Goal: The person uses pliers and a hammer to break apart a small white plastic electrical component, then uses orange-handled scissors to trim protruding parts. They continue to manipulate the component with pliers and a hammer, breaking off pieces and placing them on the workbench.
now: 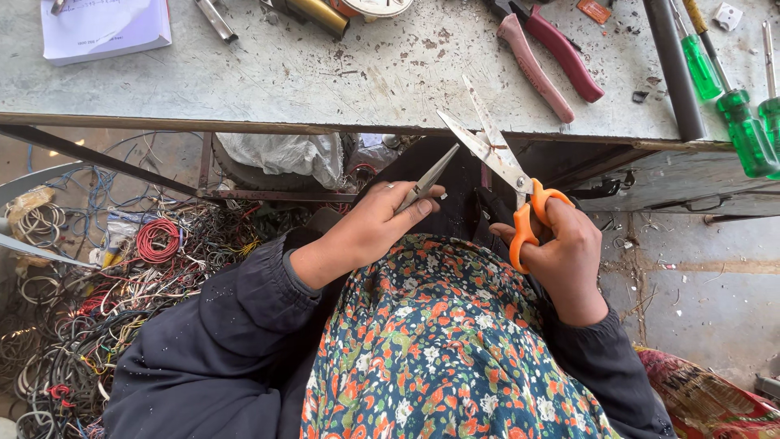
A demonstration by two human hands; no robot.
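**Scissors open over a strip of metal at the bench edge**

Floral cloth (439, 341) in red, green and white fills the near view, draped over the seated person's lap between two dark sleeves; off to the left, on the floor, lies one big tangle of wires (97, 309), with a single red coil (157, 241) on top of it. Moving right, the left hand (382, 228) is closed in a pinch, thumb and fingers gripping one thin grey metal strip (428, 180) that angles up towards the bench; just beside it, the right hand (565, 252) has its fingers through the loops of one pair of orange-handled scissors (508, 175), the two blades spread wide and pointing up-left, their tips over the bench edge, near the strip but not touching it.

On the scuffed grey workbench (325, 73) above: one white pad of paper (106, 28) at the far left; one brass-coloured cylinder (317, 15); one pair of pliers (548, 57) with two reddish-pink handles; one dark rod (674, 69); then three green-handled screwdrivers (743, 130) at the right edge. Under the bench sits one crumpled pale plastic bag (284, 154); what it holds cannot be told.
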